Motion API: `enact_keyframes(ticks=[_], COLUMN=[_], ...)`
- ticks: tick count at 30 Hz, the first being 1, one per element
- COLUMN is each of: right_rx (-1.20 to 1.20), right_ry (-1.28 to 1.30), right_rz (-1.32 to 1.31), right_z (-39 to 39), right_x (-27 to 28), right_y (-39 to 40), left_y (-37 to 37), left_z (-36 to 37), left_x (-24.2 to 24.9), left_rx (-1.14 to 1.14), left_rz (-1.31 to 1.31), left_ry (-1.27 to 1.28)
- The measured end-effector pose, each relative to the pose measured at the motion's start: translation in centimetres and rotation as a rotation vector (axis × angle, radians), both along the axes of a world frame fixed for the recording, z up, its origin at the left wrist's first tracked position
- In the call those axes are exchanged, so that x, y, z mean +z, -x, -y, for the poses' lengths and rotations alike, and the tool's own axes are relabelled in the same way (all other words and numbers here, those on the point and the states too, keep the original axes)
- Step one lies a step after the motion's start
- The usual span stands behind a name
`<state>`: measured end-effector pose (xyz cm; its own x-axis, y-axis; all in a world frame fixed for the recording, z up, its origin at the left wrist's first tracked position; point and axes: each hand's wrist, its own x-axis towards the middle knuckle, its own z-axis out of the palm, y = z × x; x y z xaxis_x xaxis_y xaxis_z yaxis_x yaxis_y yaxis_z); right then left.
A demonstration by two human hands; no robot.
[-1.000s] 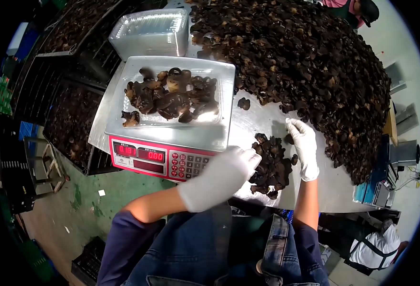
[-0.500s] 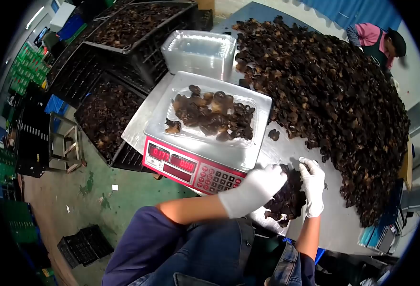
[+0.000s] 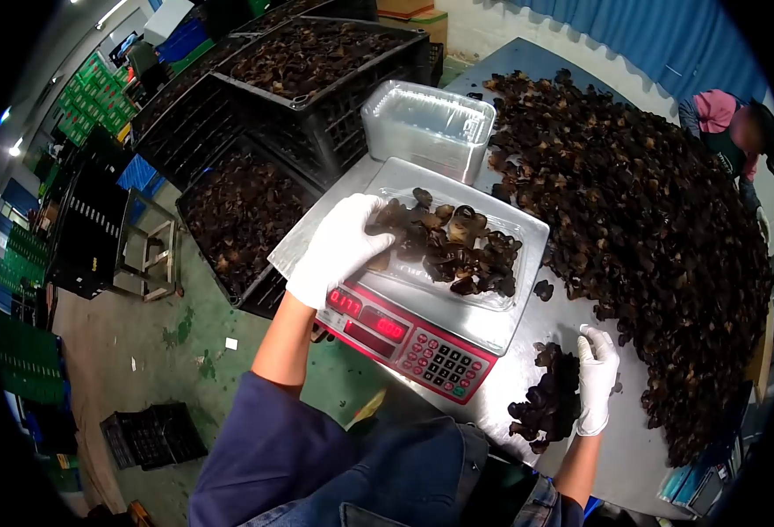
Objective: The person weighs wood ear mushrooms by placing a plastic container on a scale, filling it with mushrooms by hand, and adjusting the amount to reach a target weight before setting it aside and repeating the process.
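Note:
My left hand (image 3: 338,250), in a white glove, reaches over the left end of a clear plastic tray (image 3: 501,299). Its fingers and thumb curl round brown wood ear mushrooms (image 3: 396,224) there, partly hidden by the glove. More wood ears (image 3: 466,250) lie along the tray. The tray rests on the steel pan of a red digital scale (image 3: 444,360), whose display reads 0.177. My right hand (image 3: 597,378), gloved too, stands open on the table beside a small dark heap of wood ears (image 3: 549,400), fingers extended along its right edge.
A large mound of wood ears (image 3: 633,228) covers the metal table's right side. Stacked clear trays (image 3: 426,127) stand behind the scale. Black crates (image 3: 316,114) of mushrooms are at the left. Another person (image 3: 729,132) bends over the far right.
My left hand has moved from the small heap up and left to the tray. The right hand remains beside the heap, its fingers lower. The view has shifted, moving the scale right and down.

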<state>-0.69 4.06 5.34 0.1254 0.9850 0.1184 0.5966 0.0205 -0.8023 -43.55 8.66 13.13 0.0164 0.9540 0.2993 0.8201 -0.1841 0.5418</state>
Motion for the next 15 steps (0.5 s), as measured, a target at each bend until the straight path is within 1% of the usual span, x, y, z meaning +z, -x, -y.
enact_keyframes(ticks=[1,2,4,5,6,9,10,12,13,15], right_rx=[0.006,0.010,0.025,0.023,0.031,0.046,0.047,0.052,0.058,0.058], right_ry=[-0.001,0.005,-0.024,0.003,0.007,-0.007,0.007,-0.047,-0.032,-0.045], right_rz=[-0.010,-0.008,-0.008,0.028,0.029,0.060,0.014,-0.031,-0.079,-0.215], right_z=[0.0,0.0,-0.1,-0.2,-0.3,-0.9,-1.1,-2.3,-2.7,-4.0], right_x=[0.0,0.0,0.1,0.1,0.3,0.5,0.9,0.8,2.0,2.2], right_y=[0.1,0.3,0.7,0.6,0.7,1.5,2.2,3.4,4.7,6.4], left_y=[0.2,0.4,0.7,1.0,1.2,2.6,3.1,3.4,3.2,2.6], left_z=[0.4,0.7,1.4,1.3,1.5,1.3,0.9,0.3,0.0,-0.6], left_x=[0.1,0.4,1.1,0.9,1.3,0.4,-0.4,-1.2,-1.4,-2.3], left_rx=[0.012,0.016,0.038,0.085,0.124,0.151,0.161,0.175,0.185,0.203], left_rz=[0.249,0.251,0.506,0.410,0.522,0.559,0.517,0.471,0.479,0.498], left_ry=[0.147,0.152,0.227,0.154,0.217,0.114,0.091,0.074,0.082,0.126])
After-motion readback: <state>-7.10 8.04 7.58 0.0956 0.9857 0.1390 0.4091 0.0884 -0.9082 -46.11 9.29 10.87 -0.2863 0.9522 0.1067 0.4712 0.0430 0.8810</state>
